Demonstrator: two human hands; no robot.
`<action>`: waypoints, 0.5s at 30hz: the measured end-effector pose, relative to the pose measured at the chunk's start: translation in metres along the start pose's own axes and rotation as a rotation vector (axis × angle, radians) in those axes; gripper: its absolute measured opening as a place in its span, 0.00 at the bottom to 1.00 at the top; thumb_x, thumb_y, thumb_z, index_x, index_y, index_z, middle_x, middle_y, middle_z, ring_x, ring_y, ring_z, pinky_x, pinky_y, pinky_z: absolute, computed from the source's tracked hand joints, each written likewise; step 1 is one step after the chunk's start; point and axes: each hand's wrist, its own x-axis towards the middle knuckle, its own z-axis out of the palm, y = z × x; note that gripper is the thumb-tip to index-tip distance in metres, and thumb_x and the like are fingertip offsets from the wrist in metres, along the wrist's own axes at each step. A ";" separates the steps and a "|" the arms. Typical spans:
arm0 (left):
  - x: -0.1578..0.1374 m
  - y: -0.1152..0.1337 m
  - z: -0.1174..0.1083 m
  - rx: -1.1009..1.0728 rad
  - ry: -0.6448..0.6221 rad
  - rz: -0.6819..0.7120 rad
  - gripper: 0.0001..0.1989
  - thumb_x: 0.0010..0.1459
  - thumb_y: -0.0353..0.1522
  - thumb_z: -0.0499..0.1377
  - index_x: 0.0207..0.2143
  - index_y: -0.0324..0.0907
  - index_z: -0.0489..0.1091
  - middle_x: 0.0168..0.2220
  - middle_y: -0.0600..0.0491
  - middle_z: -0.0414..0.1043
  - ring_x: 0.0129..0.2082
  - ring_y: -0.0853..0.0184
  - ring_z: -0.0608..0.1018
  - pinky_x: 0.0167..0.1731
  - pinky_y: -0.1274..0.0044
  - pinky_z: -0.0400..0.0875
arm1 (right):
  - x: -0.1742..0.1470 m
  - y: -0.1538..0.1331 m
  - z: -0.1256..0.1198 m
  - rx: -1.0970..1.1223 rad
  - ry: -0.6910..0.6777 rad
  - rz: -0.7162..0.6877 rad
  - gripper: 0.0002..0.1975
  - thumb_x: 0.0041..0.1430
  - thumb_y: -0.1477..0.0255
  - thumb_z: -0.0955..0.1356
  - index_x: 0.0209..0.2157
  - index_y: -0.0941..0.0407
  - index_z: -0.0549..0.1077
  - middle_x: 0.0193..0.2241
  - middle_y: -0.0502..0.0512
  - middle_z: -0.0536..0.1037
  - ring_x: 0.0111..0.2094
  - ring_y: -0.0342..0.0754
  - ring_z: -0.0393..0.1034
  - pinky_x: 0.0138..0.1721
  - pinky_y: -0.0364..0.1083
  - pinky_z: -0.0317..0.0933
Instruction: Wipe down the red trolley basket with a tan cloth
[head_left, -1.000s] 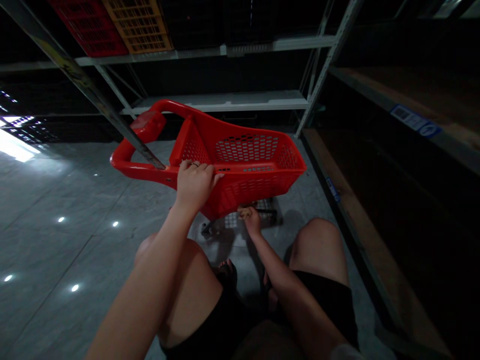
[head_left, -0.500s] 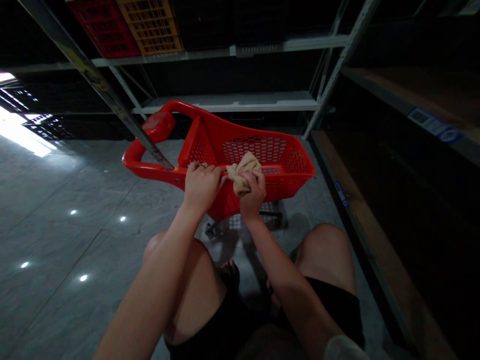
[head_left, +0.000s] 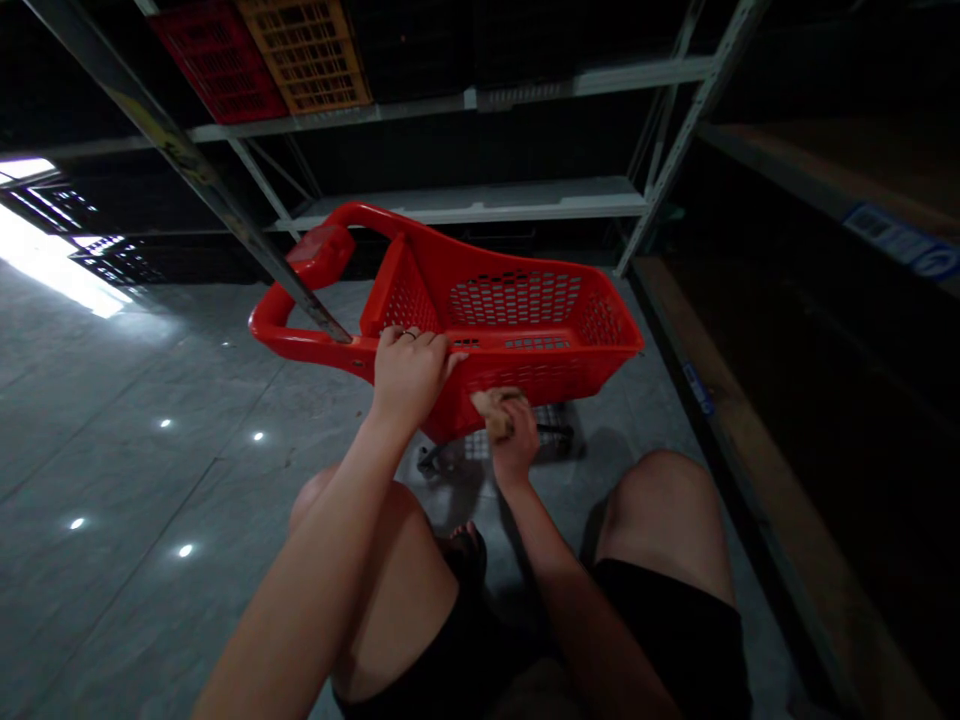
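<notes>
In front of me stands a red plastic shopping cart (head_left: 525,275) with perforated basket walls, its handle loop at the left. My left hand (head_left: 411,372) grips the cart's near rim, fingers curled over the edge and a ring on one finger. Lower and to the right, my right hand (head_left: 516,445) is closed around a crumpled beige cloth (head_left: 496,408). The cloth is at the outside of the near basket wall, slightly blurred; whether it touches the wall I cannot tell.
A worn metal pole (head_left: 202,180) slants down to the cart's handle side. Behind is a white shelf rack (head_left: 480,208) with a red crate (head_left: 221,65) and a yellow crate (head_left: 307,50) on it. Dark shelving with a wooden edge (head_left: 739,430) lines the right. Grey floor (head_left: 112,420) extends left.
My right hand has moved down with the cloth, from the basket's top rim to its outer near side. My left hand keeps its hold on the rim. The view has shifted slightly.
</notes>
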 end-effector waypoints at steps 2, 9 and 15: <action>-0.001 0.001 -0.001 -0.004 -0.002 0.003 0.22 0.71 0.42 0.48 0.36 0.41 0.76 0.35 0.41 0.81 0.39 0.51 0.79 0.45 0.61 0.62 | 0.038 -0.016 -0.006 0.039 0.180 -0.101 0.11 0.63 0.69 0.67 0.46 0.55 0.75 0.45 0.60 0.76 0.50 0.54 0.71 0.56 0.57 0.66; -0.002 0.002 -0.005 -0.037 0.003 0.017 0.20 0.70 0.41 0.49 0.36 0.43 0.77 0.35 0.42 0.81 0.38 0.51 0.78 0.45 0.60 0.62 | 0.073 0.038 -0.035 -0.044 -0.151 -0.228 0.08 0.59 0.68 0.68 0.40 0.51 0.77 0.41 0.57 0.76 0.44 0.51 0.71 0.52 0.52 0.68; -0.001 0.002 -0.004 -0.020 -0.007 0.005 0.23 0.72 0.42 0.46 0.36 0.42 0.77 0.35 0.41 0.81 0.38 0.51 0.78 0.45 0.60 0.62 | 0.083 0.126 -0.099 -0.163 0.146 0.085 0.13 0.52 0.71 0.66 0.41 0.56 0.72 0.43 0.61 0.72 0.48 0.55 0.68 0.52 0.56 0.64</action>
